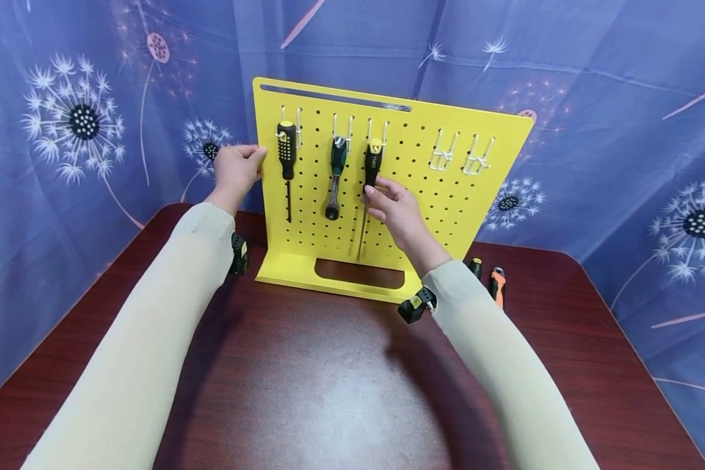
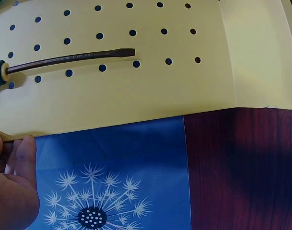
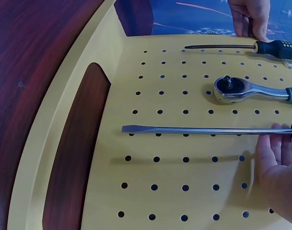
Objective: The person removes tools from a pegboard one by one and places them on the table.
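Observation:
My left hand [image 1: 237,173] pinches the left edge of an upright yellow pegboard [image 1: 417,215]. At the board's middle, my right hand [image 1: 401,212] holds a flathead screwdriver [image 3: 203,130] by the lower end of its black handle. That screwdriver's yellow-capped top sits at a white double hook, its shaft pointing down. A ratchet wrench [image 1: 337,176] with a dark green grip hangs just left of it, head downward. Nearest my left hand hangs another flathead screwdriver [image 1: 287,153], its handle black with yellow dots. The left wrist view shows its shaft and tip along the board.
Two white double hooks [image 1: 444,151] on the board's right side hold nothing. Behind my right forearm lie an orange-and-black handled tool [image 1: 497,285] and a dark handle with a yellow end [image 1: 476,267], both partly hidden. A patterned blue curtain [image 1: 352,39] surrounds the dark wooden table [image 1: 329,378].

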### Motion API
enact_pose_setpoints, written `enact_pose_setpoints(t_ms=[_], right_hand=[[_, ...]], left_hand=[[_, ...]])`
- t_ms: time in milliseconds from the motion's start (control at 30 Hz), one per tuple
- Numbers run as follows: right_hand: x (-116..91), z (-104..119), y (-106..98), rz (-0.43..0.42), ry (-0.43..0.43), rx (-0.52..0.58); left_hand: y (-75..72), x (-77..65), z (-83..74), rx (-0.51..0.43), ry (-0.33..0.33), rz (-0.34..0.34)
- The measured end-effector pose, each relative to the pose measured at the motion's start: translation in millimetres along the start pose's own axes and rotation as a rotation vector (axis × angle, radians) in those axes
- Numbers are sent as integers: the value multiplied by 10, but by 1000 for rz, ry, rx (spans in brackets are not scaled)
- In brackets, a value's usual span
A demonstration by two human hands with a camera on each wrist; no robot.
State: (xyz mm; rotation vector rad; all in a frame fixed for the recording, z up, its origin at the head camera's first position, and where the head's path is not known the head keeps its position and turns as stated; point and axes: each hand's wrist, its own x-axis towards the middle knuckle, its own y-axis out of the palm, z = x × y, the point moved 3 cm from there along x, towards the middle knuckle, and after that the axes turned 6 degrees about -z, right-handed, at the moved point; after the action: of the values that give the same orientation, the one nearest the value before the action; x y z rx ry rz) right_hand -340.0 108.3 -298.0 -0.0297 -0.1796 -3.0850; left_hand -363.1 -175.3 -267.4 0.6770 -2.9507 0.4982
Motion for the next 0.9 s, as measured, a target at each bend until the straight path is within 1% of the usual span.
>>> enact_pose_setpoints(t_ms=[133, 367, 567, 733, 800, 900], right_hand=[[-23, 0, -5, -18, 13, 4], [-57, 11, 32, -23, 18, -3], [-125, 38, 48, -10, 5, 10], [-169, 30, 36, 5, -6, 4], [-189, 30, 35, 8, -7, 7], [-224, 34, 33, 8, -11, 8]], left_hand=[[10, -3, -4, 11, 2, 2], [11, 6, -8, 28, -32, 4], [12, 8, -13, 50, -20, -2], [14, 9, -12, 57, 10, -10], [12, 11, -12, 58, 12, -11], [15, 7, -16, 51, -5, -8]])
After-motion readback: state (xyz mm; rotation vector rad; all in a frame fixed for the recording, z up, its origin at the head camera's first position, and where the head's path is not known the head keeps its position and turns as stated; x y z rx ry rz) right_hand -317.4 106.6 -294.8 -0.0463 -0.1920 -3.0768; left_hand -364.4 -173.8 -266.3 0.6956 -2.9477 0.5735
